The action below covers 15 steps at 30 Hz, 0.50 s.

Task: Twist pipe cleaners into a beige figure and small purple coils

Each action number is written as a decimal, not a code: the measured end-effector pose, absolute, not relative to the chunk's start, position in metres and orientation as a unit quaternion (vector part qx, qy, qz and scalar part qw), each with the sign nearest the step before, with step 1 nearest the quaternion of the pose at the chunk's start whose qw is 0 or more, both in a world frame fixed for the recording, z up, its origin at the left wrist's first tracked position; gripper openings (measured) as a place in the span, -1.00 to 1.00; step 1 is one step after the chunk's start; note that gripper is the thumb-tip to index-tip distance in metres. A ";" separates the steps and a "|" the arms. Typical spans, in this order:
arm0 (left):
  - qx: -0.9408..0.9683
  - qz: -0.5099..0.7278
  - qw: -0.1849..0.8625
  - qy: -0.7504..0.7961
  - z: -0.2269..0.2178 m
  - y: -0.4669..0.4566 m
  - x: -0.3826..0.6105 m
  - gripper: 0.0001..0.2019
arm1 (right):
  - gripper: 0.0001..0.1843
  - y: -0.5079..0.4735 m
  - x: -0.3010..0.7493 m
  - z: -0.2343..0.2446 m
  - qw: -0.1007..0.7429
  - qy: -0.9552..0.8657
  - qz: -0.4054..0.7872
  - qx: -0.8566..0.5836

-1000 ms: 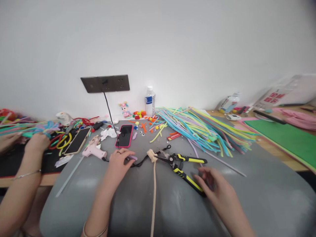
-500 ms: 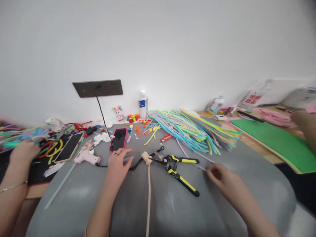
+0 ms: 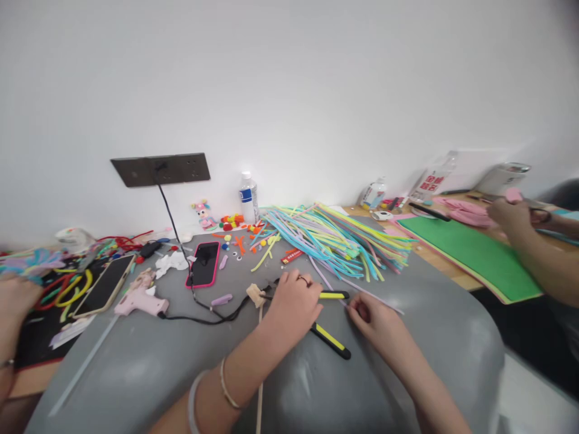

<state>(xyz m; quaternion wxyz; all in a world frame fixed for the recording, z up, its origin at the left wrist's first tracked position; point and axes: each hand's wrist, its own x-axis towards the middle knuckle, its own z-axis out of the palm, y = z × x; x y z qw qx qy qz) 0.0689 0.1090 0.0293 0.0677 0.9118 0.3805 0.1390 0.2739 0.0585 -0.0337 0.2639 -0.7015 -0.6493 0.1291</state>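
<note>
My left hand (image 3: 294,303) lies curled over the yellow-and-black pliers (image 3: 332,340) on the grey table (image 3: 429,355), covering their head and pivot. My right hand (image 3: 373,316) is just to the right, fingertips pinched on a thin lavender pipe cleaner (image 3: 384,299) that runs out of the big pastel pile (image 3: 335,238). A cream rope (image 3: 260,374) with a knotted end (image 3: 256,294) lies left of my left hand. A short lavender piece (image 3: 221,299) rests beside the black cable.
A pink-cased phone (image 3: 203,264), pink glue gun (image 3: 140,301), water bottle (image 3: 248,196) and small beads lie toward the wall. A green sheet (image 3: 470,253) is on the right, where another person's hand (image 3: 511,217) works. Another person's hand (image 3: 18,295) is at far left.
My left hand left the short lavender piece and crossed right onto the pliers. My right hand let go of the pliers' handle and pinched the lavender pipe cleaner. The view swung right.
</note>
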 end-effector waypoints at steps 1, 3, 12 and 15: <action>0.917 0.108 0.050 0.381 0.027 0.113 0.078 -0.83 | -0.77 0.059 0.274 -0.034 0.261 -0.645 0.130 -0.707; 0.921 0.066 0.026 0.382 0.023 0.120 0.090 -0.87 | -0.77 0.061 0.274 -0.035 0.254 -0.638 0.130 -0.715; 0.924 0.063 0.018 0.376 0.014 0.128 0.084 -0.88 | -0.78 0.063 0.283 -0.036 0.264 -0.603 0.098 -0.746; 0.923 0.068 0.024 0.378 0.014 0.128 0.083 -0.90 | -0.73 0.063 0.294 -0.032 0.297 -0.609 0.093 -0.730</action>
